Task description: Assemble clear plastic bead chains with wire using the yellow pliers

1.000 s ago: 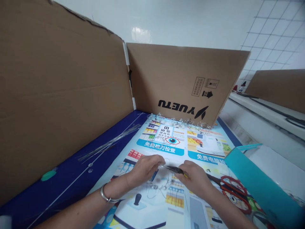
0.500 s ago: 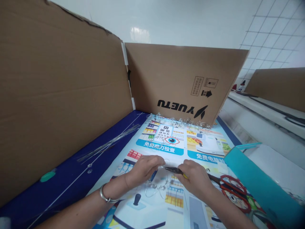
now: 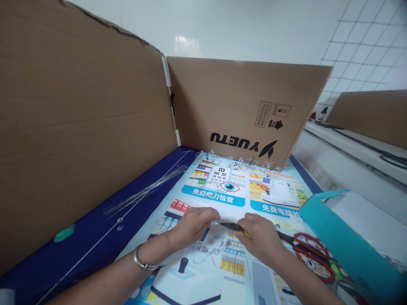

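Note:
My left hand [image 3: 194, 225], with a silver bangle at its wrist, is closed in a pinch on a thin beaded wire. Part of that strand, with clear beads [image 3: 208, 250], hangs in loops below the fingers. The needle-nose pliers [image 3: 231, 227] are in the grip of my right hand [image 3: 261, 238]; yellow shows on their handle. Their dark tip points left and meets the strand at my left fingertips. What exactly the jaws touch is too small to tell. Scissors with red handles [image 3: 313, 250] lie just right of my right hand.
A printed sheet [image 3: 233, 212] covers the tabletop. Loose beaded pieces [image 3: 241, 163] line its far edge, below a cardboard panel [image 3: 244, 101]. Another cardboard panel [image 3: 85, 118] stands left. Thin wires [image 3: 149, 188] lie on the blue surface. A teal box [image 3: 343, 237] sits at right.
Both hands and the pliers stay almost in place. The hanging beads have shifted slightly.

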A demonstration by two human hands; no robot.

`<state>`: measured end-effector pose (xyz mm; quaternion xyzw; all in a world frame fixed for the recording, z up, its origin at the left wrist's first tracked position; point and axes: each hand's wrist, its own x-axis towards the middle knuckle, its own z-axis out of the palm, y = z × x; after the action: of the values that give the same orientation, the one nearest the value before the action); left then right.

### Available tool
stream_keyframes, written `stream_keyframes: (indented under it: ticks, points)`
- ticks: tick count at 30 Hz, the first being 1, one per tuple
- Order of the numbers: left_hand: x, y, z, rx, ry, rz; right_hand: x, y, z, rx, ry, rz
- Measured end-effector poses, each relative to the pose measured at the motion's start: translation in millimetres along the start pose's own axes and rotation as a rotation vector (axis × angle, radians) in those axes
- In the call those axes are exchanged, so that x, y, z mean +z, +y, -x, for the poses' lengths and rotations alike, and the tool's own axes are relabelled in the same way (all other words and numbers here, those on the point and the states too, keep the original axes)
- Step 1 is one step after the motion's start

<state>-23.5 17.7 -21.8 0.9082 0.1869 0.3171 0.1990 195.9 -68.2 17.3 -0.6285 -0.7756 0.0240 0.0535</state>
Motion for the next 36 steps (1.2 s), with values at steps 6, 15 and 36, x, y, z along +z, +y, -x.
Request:
stream_keyframes:
  ticks: [6, 15, 36]
  points:
    - [0.7, 2.4, -3.3, -0.096, -0.021, -0.011, 6.8, 2.6, 0.0, 0.009, 0.017, 0.017]
    - [1.9, 9.5, -10.9, -0.137, -0.129, -0.064, 11.4, 1.8, -1.4, 0.006, 0.035, 0.05]
    - [13.9, 45.6, -5.3, 0.057, -0.228, -0.53, -37.8, -14.9, -34.9, -0.029, 0.116, 0.125]
